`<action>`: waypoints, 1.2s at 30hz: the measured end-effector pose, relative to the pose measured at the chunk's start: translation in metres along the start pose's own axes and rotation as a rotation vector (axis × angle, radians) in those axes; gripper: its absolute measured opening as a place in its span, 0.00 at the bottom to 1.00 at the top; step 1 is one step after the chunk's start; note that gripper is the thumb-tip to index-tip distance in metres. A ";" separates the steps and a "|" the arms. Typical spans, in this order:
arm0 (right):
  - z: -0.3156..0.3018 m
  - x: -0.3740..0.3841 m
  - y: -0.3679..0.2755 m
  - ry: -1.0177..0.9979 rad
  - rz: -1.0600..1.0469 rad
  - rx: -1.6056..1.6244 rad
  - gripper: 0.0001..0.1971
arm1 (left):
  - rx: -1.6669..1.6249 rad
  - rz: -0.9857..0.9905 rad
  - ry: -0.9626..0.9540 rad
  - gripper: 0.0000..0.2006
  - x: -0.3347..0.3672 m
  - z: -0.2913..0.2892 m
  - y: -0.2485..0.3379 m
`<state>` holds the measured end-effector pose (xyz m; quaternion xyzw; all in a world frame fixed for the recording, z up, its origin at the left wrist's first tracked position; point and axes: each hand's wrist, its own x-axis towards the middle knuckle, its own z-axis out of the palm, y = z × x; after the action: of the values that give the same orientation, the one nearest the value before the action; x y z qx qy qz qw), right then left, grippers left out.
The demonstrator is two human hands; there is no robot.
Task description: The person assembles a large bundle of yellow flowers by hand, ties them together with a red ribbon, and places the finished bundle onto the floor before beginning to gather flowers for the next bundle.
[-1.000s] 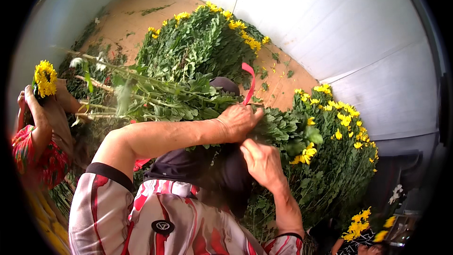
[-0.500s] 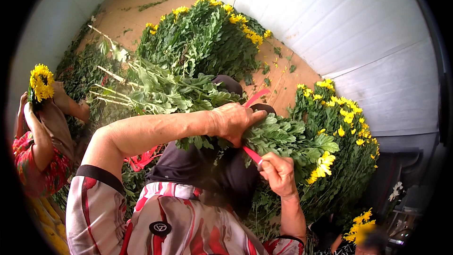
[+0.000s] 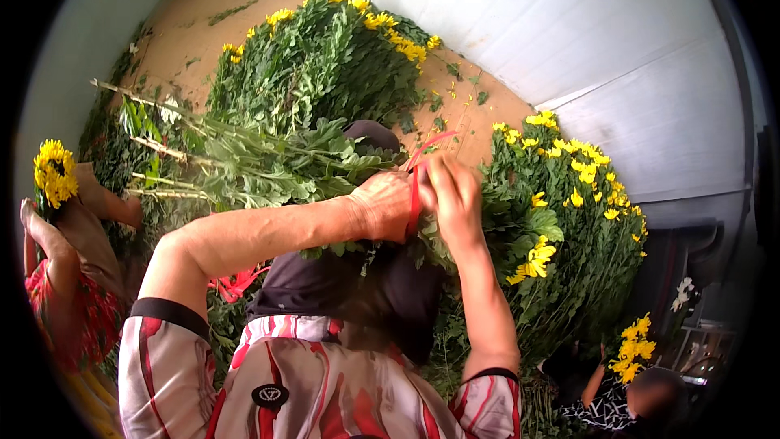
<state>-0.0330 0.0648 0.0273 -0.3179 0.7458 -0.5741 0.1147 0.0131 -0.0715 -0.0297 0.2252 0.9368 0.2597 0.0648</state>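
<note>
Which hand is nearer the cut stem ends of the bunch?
Left. The left hand grips the bunch on the side toward the stem ends; the right hand sits farther off, at the red tie.

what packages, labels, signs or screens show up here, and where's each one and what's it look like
No packages, signs or screens in view.
Badge: small dark oval patch with a pale emblem, on the back of the red and white shirt at the bottom centre; the only label-like thing.
</note>
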 end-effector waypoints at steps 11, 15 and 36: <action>-0.051 0.048 0.035 -0.075 0.259 -0.261 0.33 | -0.011 -0.162 0.047 0.31 0.010 -0.003 0.018; -0.023 0.070 0.049 -0.536 0.512 -0.851 0.32 | 0.142 -0.111 0.081 0.24 0.015 0.021 0.014; -0.020 -0.031 0.057 0.072 0.061 0.536 0.08 | -0.183 -0.104 0.408 0.09 -0.003 -0.034 0.020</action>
<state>-0.0395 0.1072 -0.0255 -0.2331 0.5800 -0.7582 0.1855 0.0158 -0.0734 0.0101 0.1125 0.9134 0.3802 -0.0926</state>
